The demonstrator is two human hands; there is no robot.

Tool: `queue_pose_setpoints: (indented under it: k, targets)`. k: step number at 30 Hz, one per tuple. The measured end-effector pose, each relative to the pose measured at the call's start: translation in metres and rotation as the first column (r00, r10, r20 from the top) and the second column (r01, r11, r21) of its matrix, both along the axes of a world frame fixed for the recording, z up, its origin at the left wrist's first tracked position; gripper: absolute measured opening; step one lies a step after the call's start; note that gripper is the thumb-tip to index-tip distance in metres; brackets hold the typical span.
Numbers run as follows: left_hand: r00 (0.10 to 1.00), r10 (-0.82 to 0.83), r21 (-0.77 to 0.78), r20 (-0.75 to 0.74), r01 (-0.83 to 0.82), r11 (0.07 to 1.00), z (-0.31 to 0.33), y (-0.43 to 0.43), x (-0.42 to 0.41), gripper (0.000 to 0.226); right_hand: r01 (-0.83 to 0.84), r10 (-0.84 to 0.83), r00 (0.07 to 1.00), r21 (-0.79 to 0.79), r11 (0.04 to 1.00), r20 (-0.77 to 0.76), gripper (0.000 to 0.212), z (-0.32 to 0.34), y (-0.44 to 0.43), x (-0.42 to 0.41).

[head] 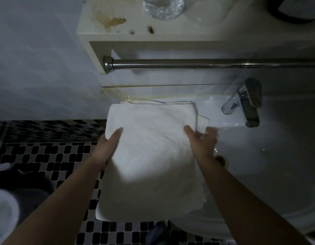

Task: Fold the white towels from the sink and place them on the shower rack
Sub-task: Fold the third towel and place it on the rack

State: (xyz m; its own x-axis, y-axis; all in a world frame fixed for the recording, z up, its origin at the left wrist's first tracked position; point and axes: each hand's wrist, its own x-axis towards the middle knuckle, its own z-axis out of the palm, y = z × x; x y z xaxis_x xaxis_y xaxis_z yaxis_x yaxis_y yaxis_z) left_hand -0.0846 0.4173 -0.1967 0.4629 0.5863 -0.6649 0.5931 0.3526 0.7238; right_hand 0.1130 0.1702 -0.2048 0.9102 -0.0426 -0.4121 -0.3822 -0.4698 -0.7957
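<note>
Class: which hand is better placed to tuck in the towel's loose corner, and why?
Probably the right. The right hand grips the white towel right beside the loose corner; the left hand holds the opposite edge, away from it.

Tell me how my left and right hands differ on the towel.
The left hand grips the white towel at its smooth left edge, over the tiled floor. The right hand grips the right edge where a loose corner sticks out, over the sink. Both thumbs lie on top.
</note>
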Motion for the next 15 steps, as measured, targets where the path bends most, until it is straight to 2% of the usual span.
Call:
queue_pose_setpoints:
  k: [2, 4, 7, 9, 12, 15]
  targets:
    - [0.998, -0.068, -0.149, 0.0, 0.067, 0.987, -0.003, -0.009, -0.011, 0.088, -0.023, 0.093, 0.955, 0.239, 0.971, -0.283, 0.095, -0.007, -0.008, -0.014]
    - [0.996, -0.076, -0.133, -0.038, 0.071, 0.989, -0.005, -0.014, -0.017, 0.078, -0.123, 0.273, 0.874, 0.36, 0.925, -0.402, 0.101, -0.008, -0.015, -0.017]
    - [1.0, -0.001, -0.146, -0.004, 0.0, 0.989, -0.003, -0.016, -0.02, 0.065, -0.253, 0.474, 0.773, 0.479, 0.841, -0.423, 0.079, -0.002, -0.019, -0.011]
    - [1.0, 0.003, -0.168, 0.008, -0.001, 0.986, 0.006, -0.019, -0.022, 0.061, -0.258, 0.503, 0.729, 0.495, 0.83, -0.464, 0.073, 0.006, -0.022, -0.009]
    - [1.0, -0.016, -0.156, -0.006, 0.015, 0.988, 0.02, -0.024, -0.025, 0.064, -0.252, 0.524, 0.72, 0.533, 0.808, -0.454, 0.051, 0.018, -0.024, -0.011]
    - [0.999, 0.037, -0.046, 0.005, -0.036, 0.998, 0.041, -0.025, -0.025, 0.062, -0.265, 0.501, 0.781, 0.529, 0.806, -0.372, 0.031, 0.039, -0.023, -0.016]
